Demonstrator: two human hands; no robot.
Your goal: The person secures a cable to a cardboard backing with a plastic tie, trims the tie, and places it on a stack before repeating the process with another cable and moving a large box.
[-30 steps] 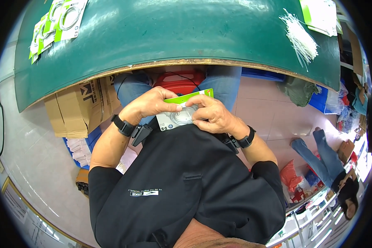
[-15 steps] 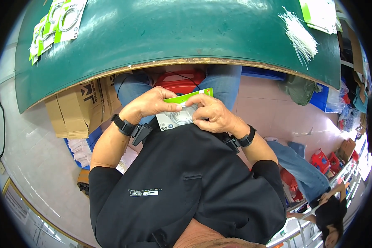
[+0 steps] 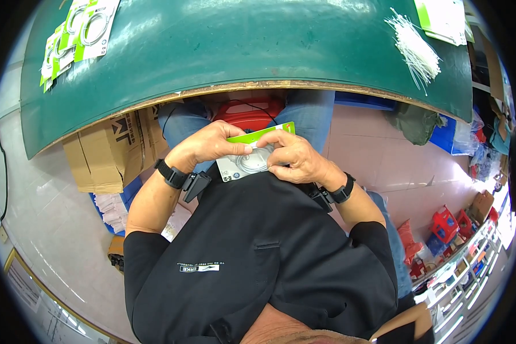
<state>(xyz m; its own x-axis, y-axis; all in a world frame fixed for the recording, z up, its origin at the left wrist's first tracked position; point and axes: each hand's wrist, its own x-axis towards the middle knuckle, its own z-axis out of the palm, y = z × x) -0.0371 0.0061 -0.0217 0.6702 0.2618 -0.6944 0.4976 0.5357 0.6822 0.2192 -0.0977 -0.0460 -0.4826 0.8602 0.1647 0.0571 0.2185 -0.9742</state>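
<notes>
A green-and-white packaging card (image 3: 229, 172) with a coiled pale cable (image 3: 247, 163) on its face is held over my lap, just short of the table edge. My left hand (image 3: 215, 141) is closed on the card's left side, its thumb lying across the front near the top of the coil. On the other side my right hand (image 3: 298, 159) is closed, its bent fingers and thumb gripping at the coil and the card's right part. My fingers cover the card's upper right and part of the cable.
The green table (image 3: 229, 51) curves across in front of me. Finished-looking carded cables (image 3: 94, 31) overlap at its far left. A heap of white cable ties (image 3: 414, 51) and a stack of green-and-white cards (image 3: 444, 22) lie far right. A cardboard box (image 3: 106, 150) stands below, left.
Both my hands and the card stay almost still. A person in jeans behind on the right has moved closer behind me, mostly out of sight.
</notes>
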